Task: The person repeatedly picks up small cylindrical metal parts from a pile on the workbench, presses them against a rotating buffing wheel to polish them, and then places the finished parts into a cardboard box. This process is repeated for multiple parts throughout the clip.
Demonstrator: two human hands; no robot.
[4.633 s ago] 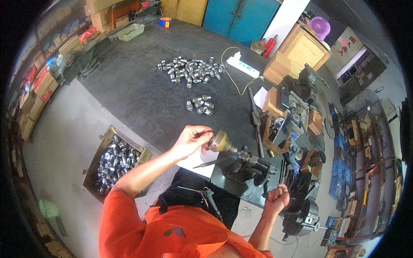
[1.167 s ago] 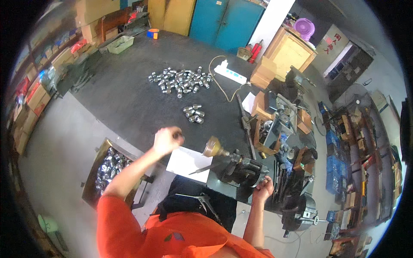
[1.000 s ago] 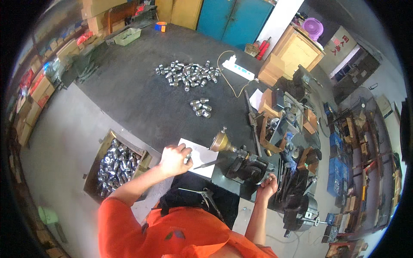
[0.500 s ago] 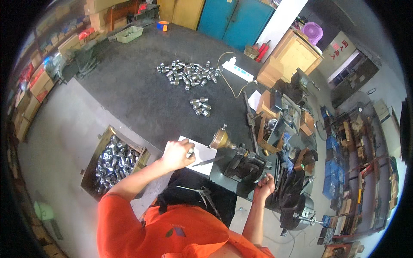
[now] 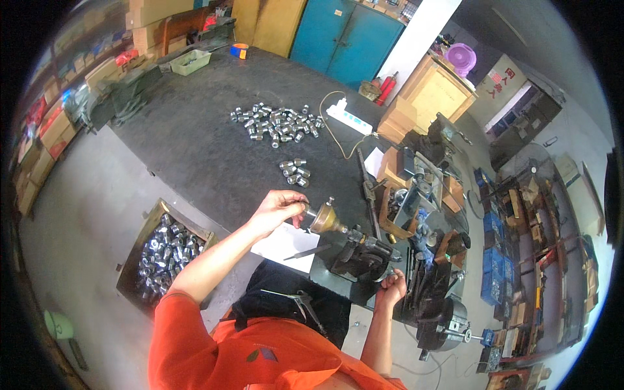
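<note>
My left hand [image 5: 279, 209] is closed around a small silvery metal fitting, mostly hidden by the fingers, at the open mouth of a brass-coloured cup [image 5: 323, 218]. That cup sits on the shaft of a dark bench-mounted device [image 5: 359, 257]. At the device's right side, the fingers of my right hand [image 5: 392, 287] are curled on what looks like a small metal handle, partly covered. Beneath the left wrist lies a white sheet [image 5: 286, 245], with a dark file-like tool [image 5: 308, 252] across its edge. A small group of metal fittings [image 5: 294, 172] stands beyond the left hand.
A larger pile of fittings [image 5: 276, 123] lies farther back on the dark table. A wooden crate [image 5: 208, 235] of fittings is low at left. Right of the device are a long bar [image 5: 369, 195], boxes with tools, and another machine [image 5: 442, 325]. A power strip [image 5: 350, 117] lies behind.
My left hand has moved right and away from me, bringing the fitting from above the white sheet to the brass cup's mouth. The right hand stays at the device. The view has shifted slightly.
</note>
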